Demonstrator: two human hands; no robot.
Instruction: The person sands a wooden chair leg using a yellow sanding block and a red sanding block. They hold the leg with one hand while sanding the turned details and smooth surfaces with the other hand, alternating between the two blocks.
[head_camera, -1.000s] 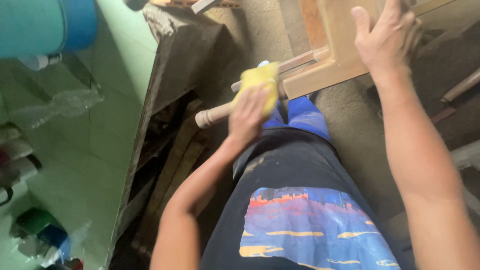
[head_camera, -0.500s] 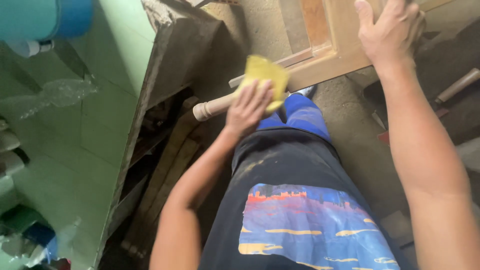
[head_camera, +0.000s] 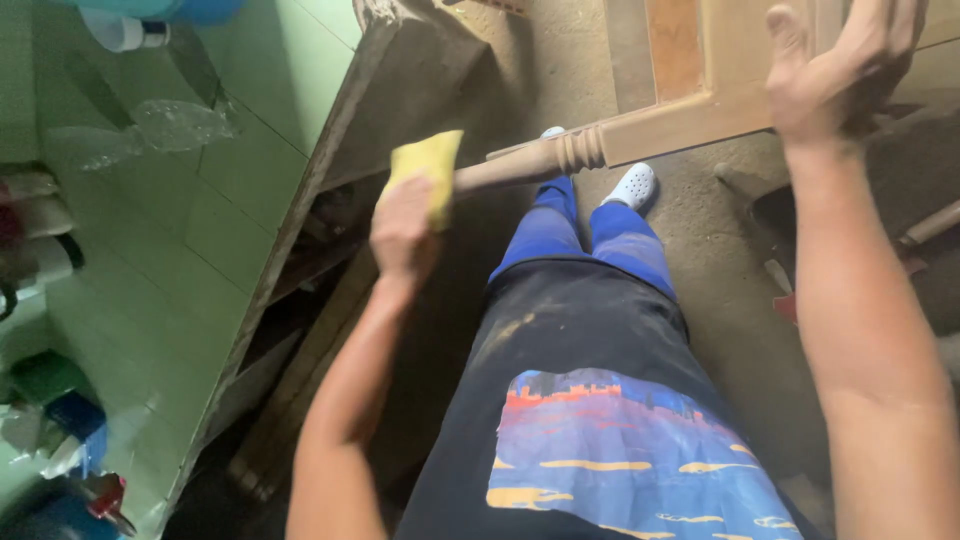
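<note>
My left hand (head_camera: 403, 232) is clenched around a yellow sanding pad (head_camera: 425, 170), fingers wrapped over its lower edge, and the pad sits against the tip of a turned wooden leg (head_camera: 520, 165); the leg runs up and to the right into a pale wooden frame (head_camera: 700, 105), which is tilted across the top of the view; my right hand (head_camera: 835, 70) grasps that frame at its upper right, fingers curled over the far edge and thumb spread along the near face; below the leg I see my blue trousers (head_camera: 590, 235) and one white shoe (head_camera: 632, 185) on the dusty floor (head_camera: 720, 290); my dark shirt (head_camera: 590, 420) fills the bottom of the view; to the left runs a green tiled wall (head_camera: 200, 240), with a rough plank (head_camera: 400, 80) leaning beside it.
</note>
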